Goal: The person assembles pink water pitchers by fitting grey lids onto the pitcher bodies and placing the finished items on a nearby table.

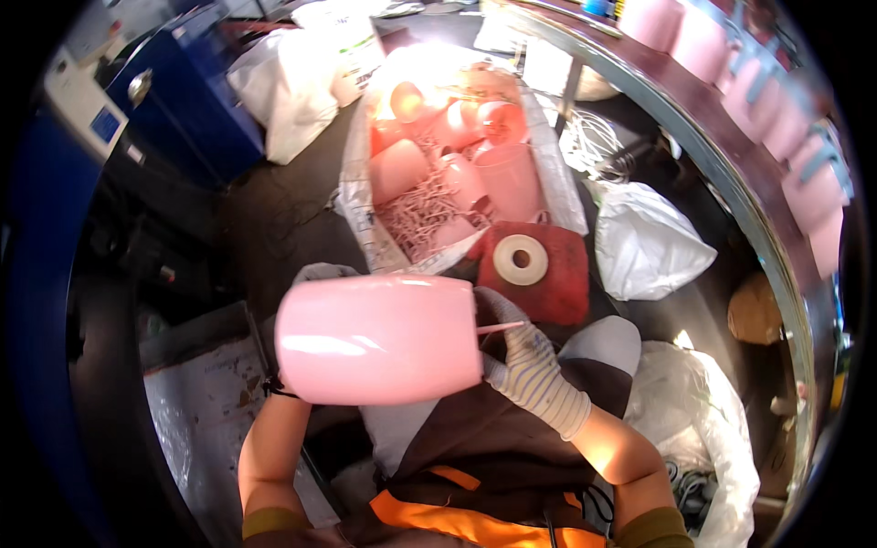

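Note:
A large glossy pink plastic container (pixel 379 340) lies on its side above my lap, its barrel-shaped wall facing up. My left forearm runs up to its left end, where a dark band circles the wrist. That hand supports the container from behind, its fingers hidden. My right hand (pixel 532 370), in a white glove with stripes, is closed around the container's right end, thumb low and fingers high. A thin pink plastic stick (pixel 501 327) juts out from that end between thumb and fingers. Whether the fingers touch the stick, I cannot tell.
Ahead stands an open white sack (pixel 358 187) of pink containers and thin pink scraps. A tape roll (pixel 520 260) lies on a red block (pixel 571 283). White bags (pixel 645 239) lie right, below a curved bench edge (pixel 731 151) with pink jugs. A blue cabinet (pixel 187 100) stands left.

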A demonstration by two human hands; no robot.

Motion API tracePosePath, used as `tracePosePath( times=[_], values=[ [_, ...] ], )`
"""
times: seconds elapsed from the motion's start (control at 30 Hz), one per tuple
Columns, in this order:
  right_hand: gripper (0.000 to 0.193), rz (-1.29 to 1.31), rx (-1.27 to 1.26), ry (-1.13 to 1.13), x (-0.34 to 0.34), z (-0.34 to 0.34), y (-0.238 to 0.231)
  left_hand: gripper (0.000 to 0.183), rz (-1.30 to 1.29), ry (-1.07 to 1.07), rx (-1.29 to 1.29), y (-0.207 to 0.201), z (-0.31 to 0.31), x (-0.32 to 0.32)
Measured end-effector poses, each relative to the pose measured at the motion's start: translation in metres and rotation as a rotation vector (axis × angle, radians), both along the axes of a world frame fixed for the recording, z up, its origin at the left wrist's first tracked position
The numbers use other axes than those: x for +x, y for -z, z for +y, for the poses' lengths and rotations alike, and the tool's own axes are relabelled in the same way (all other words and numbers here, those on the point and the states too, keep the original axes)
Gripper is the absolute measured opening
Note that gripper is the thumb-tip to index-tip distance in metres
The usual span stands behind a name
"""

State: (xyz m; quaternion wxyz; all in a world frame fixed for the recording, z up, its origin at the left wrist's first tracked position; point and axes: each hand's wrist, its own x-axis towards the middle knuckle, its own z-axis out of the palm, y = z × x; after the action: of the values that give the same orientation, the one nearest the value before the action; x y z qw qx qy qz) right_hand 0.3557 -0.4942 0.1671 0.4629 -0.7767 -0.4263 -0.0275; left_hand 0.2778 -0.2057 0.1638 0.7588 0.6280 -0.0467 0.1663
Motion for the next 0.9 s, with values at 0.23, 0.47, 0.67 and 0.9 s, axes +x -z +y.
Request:
tracePosePath(
  times=[0.23, 0.47, 0.67, 0.9],
  values=[
    [0.044, -0.418, 0.047, 0.144, 0.011, -0.046, -0.018, 0.030, 0.526, 0.362, -0.146, 0.041, -0.035, 0.052],
    [0.028, -0.478, -0.420, 0.172, 0.018, -0.059, -0.022, 0.026, 0.338, 0.009, 0.395, -0.022, -0.065, 0.084],
    [0.021, -0.258, -0.525, 0.124, 0.012, -0.049, -0.026, 0.048, 0.310, 0.288, 1.468, -0.047, -0.144, 0.080],
    [0.033, -0.048, -0.933, -0.113, 0.018, -0.039, -0.070, 0.030, 0.258, 0.300, 1.588, -0.035, -0.171, 0.083]
  ],
)
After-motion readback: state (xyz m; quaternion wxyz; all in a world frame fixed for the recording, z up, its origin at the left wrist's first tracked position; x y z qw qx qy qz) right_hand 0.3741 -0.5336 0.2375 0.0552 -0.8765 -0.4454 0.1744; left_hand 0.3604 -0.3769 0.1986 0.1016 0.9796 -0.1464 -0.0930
